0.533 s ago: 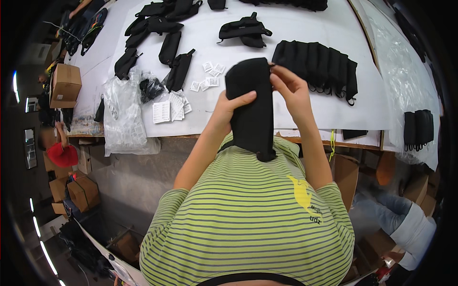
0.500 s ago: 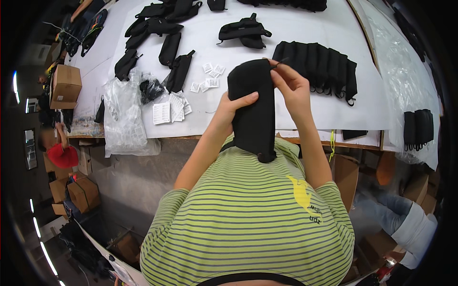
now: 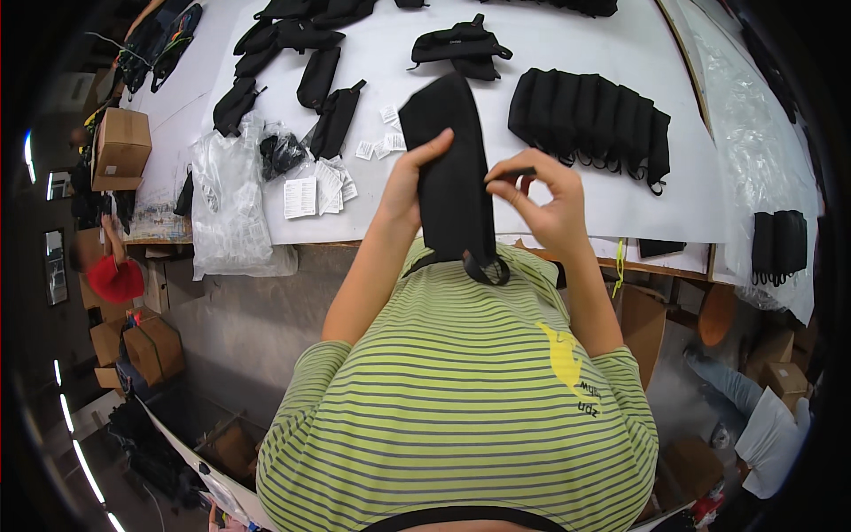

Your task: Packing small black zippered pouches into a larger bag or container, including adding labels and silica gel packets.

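A long black fabric pouch (image 3: 450, 173) is held upright in front of my chest, over the table's near edge. My left hand (image 3: 409, 182) is closed round its left side, thumb across the front. At the right edge of the pouch, my right hand (image 3: 542, 197) pinches a short black strip (image 3: 521, 174) that looks like a zip pull. A small black loop (image 3: 486, 268) hangs at the pouch's lower end. Behind my right hand, several similar black pouches (image 3: 585, 115) lie in an overlapping row.
More black pouches (image 3: 335, 115) lie scattered across the white tabletop (image 3: 381, 208). Stacked white printed labels (image 3: 300, 197) sit beside a clear plastic bag (image 3: 229, 213) at the left. Cardboard boxes (image 3: 122, 146) stand further left. Another black bundle (image 3: 778, 246) rests on plastic sheeting at the right.
My right hand has moved from the pouch's top corner down to the middle of its right edge. The pouch has tilted and shifted slightly left; my left hand still grips it.
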{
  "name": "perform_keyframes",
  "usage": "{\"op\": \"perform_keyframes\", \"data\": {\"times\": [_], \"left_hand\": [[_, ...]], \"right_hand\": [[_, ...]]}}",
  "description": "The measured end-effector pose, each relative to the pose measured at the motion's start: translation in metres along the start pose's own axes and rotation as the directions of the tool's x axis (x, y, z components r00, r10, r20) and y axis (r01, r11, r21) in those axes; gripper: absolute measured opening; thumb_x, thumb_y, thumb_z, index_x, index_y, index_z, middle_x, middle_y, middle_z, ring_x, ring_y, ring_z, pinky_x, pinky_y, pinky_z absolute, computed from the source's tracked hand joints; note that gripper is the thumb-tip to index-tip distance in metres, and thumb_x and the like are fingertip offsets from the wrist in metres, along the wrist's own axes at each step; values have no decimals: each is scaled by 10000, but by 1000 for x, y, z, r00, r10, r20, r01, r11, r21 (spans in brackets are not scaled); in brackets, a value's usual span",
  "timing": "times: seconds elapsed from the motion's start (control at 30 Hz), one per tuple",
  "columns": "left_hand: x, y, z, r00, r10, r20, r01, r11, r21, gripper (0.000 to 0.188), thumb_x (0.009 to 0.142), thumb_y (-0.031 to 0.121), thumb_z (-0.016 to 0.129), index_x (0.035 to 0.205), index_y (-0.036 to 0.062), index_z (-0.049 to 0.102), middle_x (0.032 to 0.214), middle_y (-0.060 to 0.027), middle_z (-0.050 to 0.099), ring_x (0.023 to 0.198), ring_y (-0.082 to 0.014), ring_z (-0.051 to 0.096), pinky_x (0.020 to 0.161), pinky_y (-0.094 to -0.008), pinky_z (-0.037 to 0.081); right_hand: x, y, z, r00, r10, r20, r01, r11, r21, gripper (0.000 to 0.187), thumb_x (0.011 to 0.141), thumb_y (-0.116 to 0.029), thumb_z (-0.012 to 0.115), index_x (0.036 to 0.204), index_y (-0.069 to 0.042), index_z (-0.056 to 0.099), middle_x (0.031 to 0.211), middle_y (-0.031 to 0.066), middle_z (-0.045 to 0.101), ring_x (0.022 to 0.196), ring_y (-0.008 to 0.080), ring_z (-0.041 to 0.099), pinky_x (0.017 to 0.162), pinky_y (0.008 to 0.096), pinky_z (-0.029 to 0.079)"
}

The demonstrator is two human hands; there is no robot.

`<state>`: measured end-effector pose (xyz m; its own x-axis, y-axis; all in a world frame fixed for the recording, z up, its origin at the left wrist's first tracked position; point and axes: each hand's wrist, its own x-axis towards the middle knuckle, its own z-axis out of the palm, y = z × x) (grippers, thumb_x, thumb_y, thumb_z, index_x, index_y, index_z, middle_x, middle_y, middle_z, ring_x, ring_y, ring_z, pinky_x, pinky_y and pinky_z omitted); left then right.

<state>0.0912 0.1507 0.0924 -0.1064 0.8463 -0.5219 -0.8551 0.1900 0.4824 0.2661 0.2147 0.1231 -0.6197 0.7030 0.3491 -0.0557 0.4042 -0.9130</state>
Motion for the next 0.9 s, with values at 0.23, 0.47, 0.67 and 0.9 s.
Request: {"op": "perform_keyframes", "data": {"times": [0.23, 0.47, 0.67, 0.9], "left_hand": [[6, 18, -11, 998, 45, 51, -39, 992, -119, 216, 872, 199, 577, 913, -4, 639, 815, -110, 675, 654, -197, 666, 593, -295, 571], [7, 20, -20, 965, 225, -134, -232, 972, -43, 228, 867, 175, 574, 1005, -3, 601, 961, -118, 646, 874, -207, 635, 774, -313, 523], [-5, -7, -13, 993, 105, -56, -109, 991, -74, 285, 882, 223, 556, 1055, -1, 523, 1045, -124, 591, 947, -240, 591, 862, -385, 488], [-13, 3, -37, 714, 583, 388, -662, 381, 645, 798, 818, 213, 656, 1400, 112, 120, 1298, -149, 414, 1080, -268, 506, 946, -361, 385]], "right_hand": [[-11, -11, 3, 977, 30, 211, -44, 997, 62, 64, 724, -11, 686, 772, -31, 649, 702, 20, 601, 609, 106, 513, 540, 230, 373], [-2, -4, -8, 983, -180, 23, 173, 893, -416, 373, 678, -101, 734, 1033, -92, 616, 988, 83, 584, 886, 214, 538, 766, 294, 409], [-3, 6, 6, 863, -357, 357, 500, 511, -699, 540, 615, -145, 700, 1136, -252, 607, 989, 19, 558, 916, 203, 531, 794, 347, 415], [5, 9, -28, 991, -100, 87, 114, 978, -175, 419, 645, 33, 699, 1041, -95, 642, 875, 65, 591, 771, 194, 583, 677, 266, 461]]}}
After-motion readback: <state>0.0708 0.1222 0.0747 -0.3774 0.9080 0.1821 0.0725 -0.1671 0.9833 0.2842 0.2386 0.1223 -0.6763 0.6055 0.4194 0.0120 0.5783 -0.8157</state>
